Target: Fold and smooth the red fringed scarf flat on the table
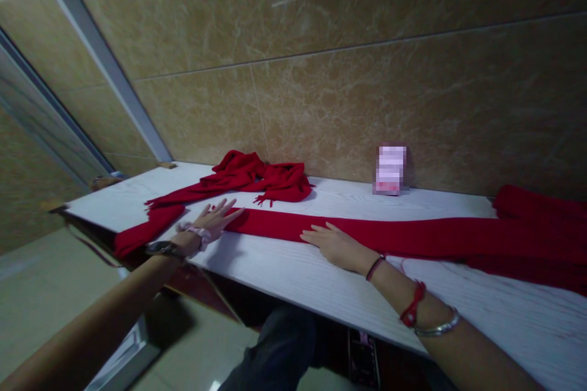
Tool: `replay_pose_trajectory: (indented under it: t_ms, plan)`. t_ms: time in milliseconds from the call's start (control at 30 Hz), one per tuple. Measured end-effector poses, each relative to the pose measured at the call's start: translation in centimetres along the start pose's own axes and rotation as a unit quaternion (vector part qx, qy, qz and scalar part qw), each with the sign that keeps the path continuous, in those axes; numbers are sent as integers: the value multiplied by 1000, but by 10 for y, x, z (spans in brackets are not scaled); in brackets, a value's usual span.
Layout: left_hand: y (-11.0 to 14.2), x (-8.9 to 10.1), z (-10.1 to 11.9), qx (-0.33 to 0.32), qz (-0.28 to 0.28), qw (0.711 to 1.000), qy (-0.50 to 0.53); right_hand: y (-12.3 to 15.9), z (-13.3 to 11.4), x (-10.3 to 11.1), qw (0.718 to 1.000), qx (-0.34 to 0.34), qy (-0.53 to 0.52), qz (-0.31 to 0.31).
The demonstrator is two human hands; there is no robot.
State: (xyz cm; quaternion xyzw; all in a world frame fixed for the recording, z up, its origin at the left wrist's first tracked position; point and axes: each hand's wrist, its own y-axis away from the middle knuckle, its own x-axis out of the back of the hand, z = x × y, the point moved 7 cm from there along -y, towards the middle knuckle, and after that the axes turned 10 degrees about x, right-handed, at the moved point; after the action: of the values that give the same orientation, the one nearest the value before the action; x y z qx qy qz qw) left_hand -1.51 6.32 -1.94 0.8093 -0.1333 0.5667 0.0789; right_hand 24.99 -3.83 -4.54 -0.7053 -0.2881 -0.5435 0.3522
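A long red scarf (pixel 413 236) lies stretched in a flat, folded strip across the white wood-grain table (pixel 284 261). At its left end, my left hand (pixel 213 220) is spread with the fingers apart, over or on the cloth; I cannot tell how firmly it touches. My right hand (pixel 334 245) rests palm down on the strip's near edge, its fingers stretched out to the left. Neither hand grips anything. Behind my left hand lies a crumpled red scarf with fringe (pixel 261 177), one part trailing toward the table's front left edge.
More red cloth (pixel 536 204) is heaped at the table's right end. A blurred-out upright card or phone (pixel 389 170) leans on the marbled wall (pixel 413 98). Under the table's front edge are my leg (pixel 279 348) and a dark object (pixel 364 357). A white box-like object (pixel 126 354) stands on the floor.
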Motion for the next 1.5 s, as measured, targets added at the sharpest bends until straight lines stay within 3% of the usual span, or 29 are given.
replay_pose_trajectory:
  t_ms: [67,167,267,333,433,600,767,967,1133,1267,1333,1433,1500]
  plan:
    - [-1,14,35,-14,11,1000,23,0,-2,1,1000,1,4,0]
    - [2,29,103,-104,44,988,105,1,-5,4,1000,0,-1,-1]
    - [3,16,136,-137,1,982,131,3,-8,7,1000,-2,-11,-13]
    - [0,6,129,-117,-4,985,128,4,-10,8,1000,-2,-17,-23]
    - [-5,-6,93,-93,5,989,113,5,-10,8,999,-3,-21,-28]
    - [2,-3,56,-184,57,979,61,3,-3,4,1000,-19,-12,6]
    - [0,-2,43,-183,20,983,5,2,2,-1,1000,-13,4,21]
    - [-13,29,37,-156,105,982,0,3,-1,4,999,8,39,37]
    - [-11,-5,20,-148,4,989,10,4,-5,2,999,23,34,0]
    - [-14,-15,-3,-117,-19,993,-11,4,-3,-1,1000,21,8,-12]
    - [-19,-6,-8,-116,-3,993,-35,4,-3,0,1000,20,10,-8]
    - [-27,16,-8,-95,77,992,-42,3,-5,5,999,22,32,9]
    - [-27,16,-5,-92,72,992,-42,3,-6,7,999,22,42,18]
